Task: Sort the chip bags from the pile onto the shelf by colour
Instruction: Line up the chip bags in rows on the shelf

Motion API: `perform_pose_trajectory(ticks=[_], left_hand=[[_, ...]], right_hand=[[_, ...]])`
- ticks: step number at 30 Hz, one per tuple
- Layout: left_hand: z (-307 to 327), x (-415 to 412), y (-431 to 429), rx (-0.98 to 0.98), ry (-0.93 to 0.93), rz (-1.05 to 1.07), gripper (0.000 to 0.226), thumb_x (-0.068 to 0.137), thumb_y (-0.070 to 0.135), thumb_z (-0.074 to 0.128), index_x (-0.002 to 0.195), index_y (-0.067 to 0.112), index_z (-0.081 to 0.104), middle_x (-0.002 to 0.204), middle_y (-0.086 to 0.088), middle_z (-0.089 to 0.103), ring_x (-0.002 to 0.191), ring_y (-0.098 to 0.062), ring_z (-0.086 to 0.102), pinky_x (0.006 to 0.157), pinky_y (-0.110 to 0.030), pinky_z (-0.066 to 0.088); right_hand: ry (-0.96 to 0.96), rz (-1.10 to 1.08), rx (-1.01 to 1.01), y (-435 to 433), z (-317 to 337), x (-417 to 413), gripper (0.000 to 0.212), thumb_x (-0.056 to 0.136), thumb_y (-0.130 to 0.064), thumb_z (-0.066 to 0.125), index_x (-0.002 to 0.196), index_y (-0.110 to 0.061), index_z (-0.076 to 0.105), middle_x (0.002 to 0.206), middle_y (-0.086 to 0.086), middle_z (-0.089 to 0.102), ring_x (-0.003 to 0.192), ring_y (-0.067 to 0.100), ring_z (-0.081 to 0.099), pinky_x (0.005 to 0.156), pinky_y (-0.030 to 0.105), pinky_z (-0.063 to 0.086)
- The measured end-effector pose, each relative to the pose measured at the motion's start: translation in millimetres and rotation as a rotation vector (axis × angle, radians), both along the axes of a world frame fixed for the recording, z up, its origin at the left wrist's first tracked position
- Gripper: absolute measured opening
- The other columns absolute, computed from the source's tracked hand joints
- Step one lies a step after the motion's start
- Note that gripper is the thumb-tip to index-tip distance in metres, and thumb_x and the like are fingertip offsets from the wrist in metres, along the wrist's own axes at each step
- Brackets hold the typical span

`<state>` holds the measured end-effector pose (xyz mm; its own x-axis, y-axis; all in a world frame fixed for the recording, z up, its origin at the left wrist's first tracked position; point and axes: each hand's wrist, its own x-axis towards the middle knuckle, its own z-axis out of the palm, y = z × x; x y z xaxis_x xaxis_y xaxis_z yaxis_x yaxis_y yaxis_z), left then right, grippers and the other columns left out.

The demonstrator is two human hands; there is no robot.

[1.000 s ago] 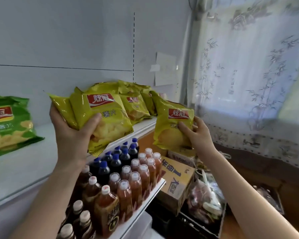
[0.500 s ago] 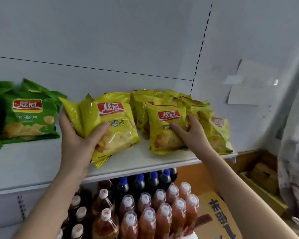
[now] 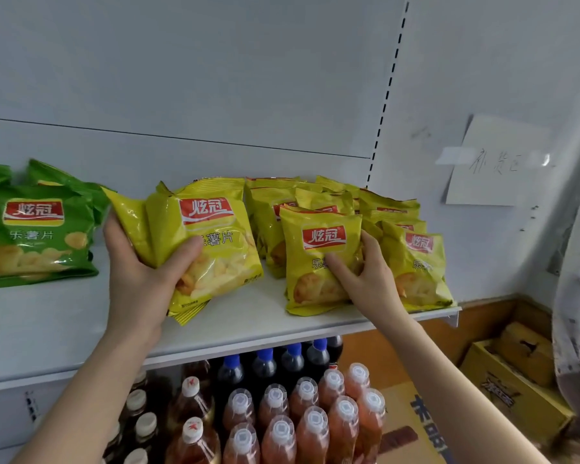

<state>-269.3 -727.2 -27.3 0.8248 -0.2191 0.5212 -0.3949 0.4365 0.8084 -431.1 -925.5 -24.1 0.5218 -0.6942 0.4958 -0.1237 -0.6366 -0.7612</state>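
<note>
Head view: left hand clamped on two yellow bags, over shelf middle. Right hand pinches single yellow bag on shelf right part, against yellow pile. Green bags at shelf left end. Bottles under shelf.

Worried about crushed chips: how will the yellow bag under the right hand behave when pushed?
Probably light and puffy: the yellow bag looks air-filled. Its glossy film likely slides easily on the shelf. Hard squeezing may crack chips.

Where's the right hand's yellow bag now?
Head view, right of centre: yellow bag on the shelf front, against the yellow stack, held by the right hand.
</note>
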Motion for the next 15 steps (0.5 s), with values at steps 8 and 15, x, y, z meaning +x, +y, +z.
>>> perform_pose_trajectory(ticks=[8,15], left_hand=[[-0.8,-8.1,-2.9,0.024,0.003,-0.010,0.104,0.053,0.048,0.079,0.139,0.021,0.028,0.129,-0.008,0.056,0.109,-0.037,0.060,0.080,-0.062,0.048],[-4.5,-11.2,1.7,0.036,0.000,-0.033,0.095,0.063,0.031,0.083,0.140,0.020,0.029,0.129,-0.010,0.055,0.110,-0.040,0.058,0.082,-0.062,0.047]], right_hand=[[0.006,-0.021,-0.028,3.3,-2.7,-7.7,0.079,0.086,-0.038,0.062,0.147,-0.018,0.016,0.128,-0.005,0.049,0.110,0.008,0.048,0.091,0.024,0.039],[0.032,-0.038,-0.042,7.9,-5.2,-11.0,0.096,0.076,-0.057,0.059,0.149,-0.016,0.013,0.140,0.001,0.046,0.126,0.018,0.045,0.103,0.039,0.041]])
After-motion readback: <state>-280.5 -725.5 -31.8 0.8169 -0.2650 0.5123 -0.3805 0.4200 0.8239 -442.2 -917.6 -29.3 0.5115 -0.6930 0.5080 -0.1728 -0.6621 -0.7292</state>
